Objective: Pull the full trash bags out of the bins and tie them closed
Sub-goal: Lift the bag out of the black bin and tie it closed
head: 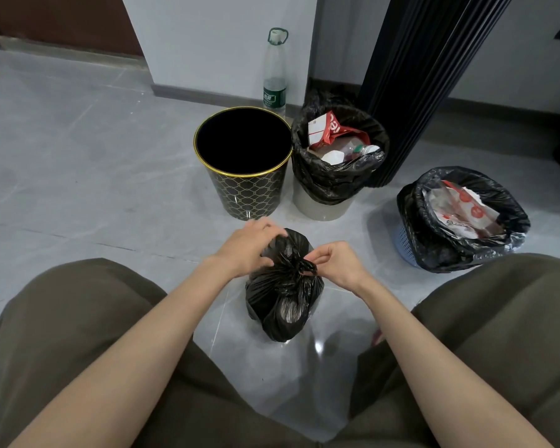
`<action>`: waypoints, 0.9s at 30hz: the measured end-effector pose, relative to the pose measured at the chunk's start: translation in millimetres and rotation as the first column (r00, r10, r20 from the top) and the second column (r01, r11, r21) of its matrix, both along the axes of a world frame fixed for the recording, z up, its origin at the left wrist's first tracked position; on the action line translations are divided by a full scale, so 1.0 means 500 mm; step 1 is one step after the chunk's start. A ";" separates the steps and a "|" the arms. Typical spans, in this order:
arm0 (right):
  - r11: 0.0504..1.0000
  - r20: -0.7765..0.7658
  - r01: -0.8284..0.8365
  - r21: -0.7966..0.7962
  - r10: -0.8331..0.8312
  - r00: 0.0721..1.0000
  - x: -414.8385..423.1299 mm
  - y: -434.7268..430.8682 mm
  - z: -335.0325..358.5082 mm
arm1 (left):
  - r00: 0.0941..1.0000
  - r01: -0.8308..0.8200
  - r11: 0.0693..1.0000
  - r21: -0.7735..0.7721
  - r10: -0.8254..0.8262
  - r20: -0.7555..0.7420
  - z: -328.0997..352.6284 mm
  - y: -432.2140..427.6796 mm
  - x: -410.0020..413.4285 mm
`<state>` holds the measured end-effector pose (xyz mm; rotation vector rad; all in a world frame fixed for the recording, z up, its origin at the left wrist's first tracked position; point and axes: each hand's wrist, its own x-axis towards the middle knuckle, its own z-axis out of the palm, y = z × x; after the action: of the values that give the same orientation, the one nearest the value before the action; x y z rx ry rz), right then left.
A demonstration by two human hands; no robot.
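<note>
Left hand: the left hand [246,250] lies over the top left of the black trash bag [285,305], fingers curled and gripping the gathered plastic.
Right hand: the right hand [337,263] is at the bag's top right, thumb and fingers pinching a strand at the knot [301,266].
Bag: it sits on the floor [78,176] between the two hands and between the person's bent knees [88,305], bunched at the neck and bulging below.
Black bin: just beyond the bag stands the black bin [249,195], with a gold rim, a gold lattice pattern and a dark inside.
Pale bin: touching or nearly touching the black bin on its right, the pale bin [320,210] carries a black liner [330,182] folded over its rim and heaped with rubbish.
Blue bin: well apart to the right, the blue perforated bin [404,244] has its own black liner [440,250], which holds crumpled white paper.
Bottle: a clear plastic bottle [274,69] stands upright behind the black bin, against the wall [207,37].
Room: glossy grey floor tiles, a white wall with a grey skirting, a black ribbed column [417,76] behind the pale bin, and a brown door [62,17] at the far left.
Writing: the bottle's green label has white marks too small to read; a red-and-white packet [328,127] in the pale bin shows large white lettering that I cannot make out; the paper in the blue bin bears red round marks.
</note>
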<state>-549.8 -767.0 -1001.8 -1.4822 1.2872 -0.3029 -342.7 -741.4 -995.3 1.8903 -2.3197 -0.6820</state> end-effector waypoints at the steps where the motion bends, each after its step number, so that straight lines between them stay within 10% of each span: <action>1: 0.998 -0.034 -0.032 -0.046 0.031 0.999 0.002 0.000 0.002 | 0.998 0.055 0.998 -0.025 -0.053 0.042 -0.006 -0.001 -0.006; 11: 0.804 -0.370 -0.289 -0.519 0.093 0.924 0.019 0.033 -0.005 | 0.980 0.165 0.986 -0.017 -0.162 0.118 -0.038 -0.002 -0.028; 16: 0.539 -0.272 -0.221 -0.813 -0.016 0.962 0.021 0.058 -0.057 | 0.988 0.139 0.990 0.017 -0.139 0.065 -0.045 0.015 -0.022; 27: 0.465 -0.131 -0.094 -0.880 -0.049 0.990 0.033 0.049 -0.103 | 0.917 -0.107 0.942 0.318 0.217 -0.334 -0.069 0.060 -0.031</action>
<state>-533.2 -742.4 -1053.1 -2.4485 1.2555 -0.9997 -358.3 -711.6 -1029.9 1.8394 -1.8882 -1.2929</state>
